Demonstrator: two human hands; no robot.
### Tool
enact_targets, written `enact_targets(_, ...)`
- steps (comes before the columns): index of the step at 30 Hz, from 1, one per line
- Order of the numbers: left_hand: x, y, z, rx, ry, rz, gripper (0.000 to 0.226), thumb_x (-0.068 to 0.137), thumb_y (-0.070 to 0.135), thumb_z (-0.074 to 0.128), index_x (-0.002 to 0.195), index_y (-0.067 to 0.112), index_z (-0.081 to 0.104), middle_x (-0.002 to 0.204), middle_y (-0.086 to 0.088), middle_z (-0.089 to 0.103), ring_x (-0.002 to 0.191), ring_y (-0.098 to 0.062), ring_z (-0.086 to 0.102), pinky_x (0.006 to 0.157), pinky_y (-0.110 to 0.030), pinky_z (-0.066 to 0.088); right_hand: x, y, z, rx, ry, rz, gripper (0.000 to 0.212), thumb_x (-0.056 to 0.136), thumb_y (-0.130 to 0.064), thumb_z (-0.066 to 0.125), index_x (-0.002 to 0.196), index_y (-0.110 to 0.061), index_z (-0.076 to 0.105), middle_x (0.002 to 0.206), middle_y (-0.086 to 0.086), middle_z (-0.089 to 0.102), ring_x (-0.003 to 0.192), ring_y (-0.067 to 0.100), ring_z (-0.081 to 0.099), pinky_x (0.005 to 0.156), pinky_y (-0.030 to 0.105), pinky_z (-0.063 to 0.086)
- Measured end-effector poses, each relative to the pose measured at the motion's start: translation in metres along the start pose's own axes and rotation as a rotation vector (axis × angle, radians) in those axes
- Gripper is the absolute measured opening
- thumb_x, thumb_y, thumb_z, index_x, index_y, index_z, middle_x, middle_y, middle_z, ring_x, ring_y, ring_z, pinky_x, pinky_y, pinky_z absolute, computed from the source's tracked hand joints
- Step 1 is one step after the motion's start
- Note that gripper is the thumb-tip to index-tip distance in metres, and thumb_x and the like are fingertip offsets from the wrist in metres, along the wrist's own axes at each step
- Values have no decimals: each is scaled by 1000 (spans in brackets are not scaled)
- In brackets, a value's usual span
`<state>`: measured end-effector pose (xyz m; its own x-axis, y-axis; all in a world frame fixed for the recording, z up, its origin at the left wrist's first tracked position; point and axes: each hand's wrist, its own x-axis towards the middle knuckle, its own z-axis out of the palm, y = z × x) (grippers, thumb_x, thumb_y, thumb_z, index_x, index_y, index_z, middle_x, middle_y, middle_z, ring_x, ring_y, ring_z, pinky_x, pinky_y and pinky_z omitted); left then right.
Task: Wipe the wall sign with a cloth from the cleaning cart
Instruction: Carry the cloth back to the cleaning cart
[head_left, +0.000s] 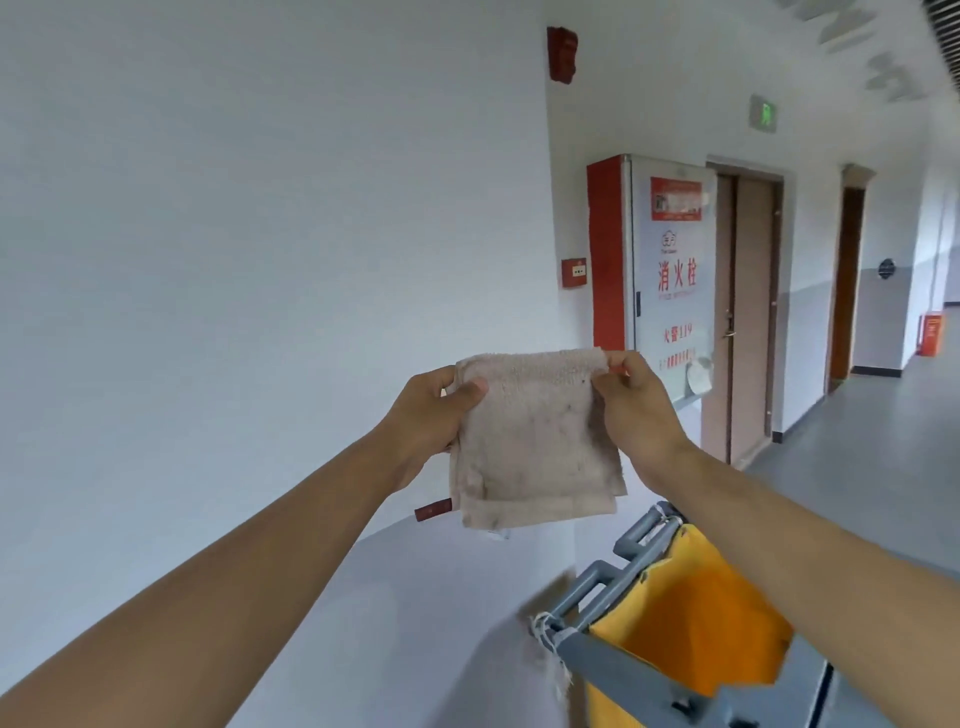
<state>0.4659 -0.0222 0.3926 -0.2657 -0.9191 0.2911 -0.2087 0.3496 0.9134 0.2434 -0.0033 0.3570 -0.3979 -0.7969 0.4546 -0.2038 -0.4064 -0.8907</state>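
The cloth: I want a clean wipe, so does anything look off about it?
Yes. The cloth, held up by both hands, shows dark specks and grey smudges across its middle, so it looks already dirty.

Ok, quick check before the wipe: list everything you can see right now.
cloth: one, beige, stained, held up mid-frame
cleaning cart: one, grey frame, lower right
cart bag: one, yellow, in the cart
fire hydrant cabinet: one, red side, white door with red text, on the wall ahead
call point: one, red, left of the cabinet
alarm box: one, red, high on the wall
exit sign: one, green, above the doors
doors: two, brown, right corridor
left hand: pinches the cloth's left edge
right hand: pinches its top right corner
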Motion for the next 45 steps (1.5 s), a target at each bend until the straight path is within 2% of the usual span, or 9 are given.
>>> enact_targets(9,67,-20,144,-14,-222,71,14,101,30,53,109,30,64,106,4,70,93,-18,70,63,-33,61,28,58,-134,-160,166,38,24,104,-24,44,98,-17,66,99,0,70,88,12,64,72,28,53)
enact_targets(13,99,-29,221,53,-310,149,13,102,34,48,109,34,59,106,9,66,99,-15,66,65,-28,59,29,87,-195,-239,272,90,22,104,-28,44,101,-19,64,94,-5,68,89,13,65,67,26,48)
enact_targets(17,125,-43,299,120,-485,178,14,103,34,45,109,34,58,104,3,67,96,-27,67,78,-47,58,27,110,-259,-414,383,84,17,104,-30,43,101,-22,58,85,-3,63,79,20,61,65,39,52)
enact_targets(22,147,-68,394,55,-674,188,21,104,38,43,120,33,56,102,15,65,91,-15,64,62,-26,55,8,140,-317,-578,516,143,14,104,-39,37,101,-39,50,92,-13,61,87,10,60,73,41,56)
enact_targets(27,139,-112,482,-18,-796,159,17,100,46,44,106,42,58,111,15,66,106,-13,62,93,-47,53,-22,184,-363,-715,636,290,13,104,-38,35,102,-36,48,87,7,65,81,32,63,60,46,55)
enact_targets(30,125,-141,520,-44,-860,89,15,96,52,45,97,47,59,109,20,65,106,-10,61,98,-45,51,-47,212,-384,-751,672,390,13,104,-38,35,103,-37,48,83,-2,63,76,23,62,59,37,53)
enact_targets(33,108,-170,553,-87,-1002,-140,32,96,54,45,124,42,54,131,6,63,114,-15,60,92,-47,53,-74,240,-402,-754,690,464,12,105,-35,37,106,-34,49,87,-10,62,80,8,57,69,29,45)
enact_targets(40,79,-229,609,-20,-1253,-475,65,96,60,45,152,46,15,162,14,20,149,-17,17,115,-59,6,-124,303,-436,-642,698,669,22,104,-46,34,109,-31,49,92,-12,58,86,8,53,77,36,41)
enact_targets(45,49,-265,615,93,-1311,-585,44,98,55,43,141,48,38,144,9,53,131,-21,50,103,-65,37,-161,354,-442,-566,648,797,21,102,-48,39,107,-33,53,94,-11,62,91,12,58,81,37,46)
